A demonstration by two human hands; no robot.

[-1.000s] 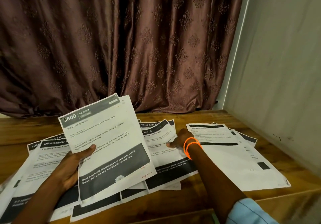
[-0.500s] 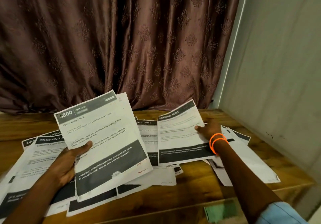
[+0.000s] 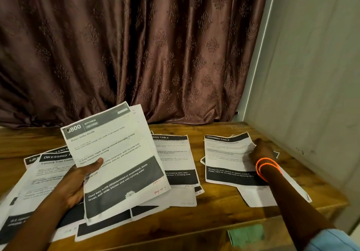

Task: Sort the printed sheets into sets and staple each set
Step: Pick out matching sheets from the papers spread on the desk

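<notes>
1. I see the left hand (image 3: 78, 180) gripping a small sheaf of white printed sheets headed "KITCHEN" (image 3: 115, 161), thumb pressed across the front page, fingers curled behind; the sheaf is lifted and tilted above the left half of the wooden table (image 3: 218, 208).
2. Under and left of that sheaf lies an overlapping spread of white sheets with black "DRESSING TABLE" banners (image 3: 39, 182), reaching toward the table's left and near edges.
3. At the table's middle I see another flat stack of black-banded sheets (image 3: 175, 165), its left side hidden by the held sheaf.
4. Near the right edge rests a separate pile of "DRESSING TABLE" sheets (image 3: 228, 161). The right hand (image 3: 261, 151), with orange bangles (image 3: 266, 167) at the wrist, rests on its top page; I cannot tell whether the fingers are flat or pinching.
5. A brown patterned curtain (image 3: 136, 46) hangs behind the far edge, a pale wall (image 3: 311, 65) stands at the right, and a green paper (image 3: 246, 235) shows below the near edge.
</notes>
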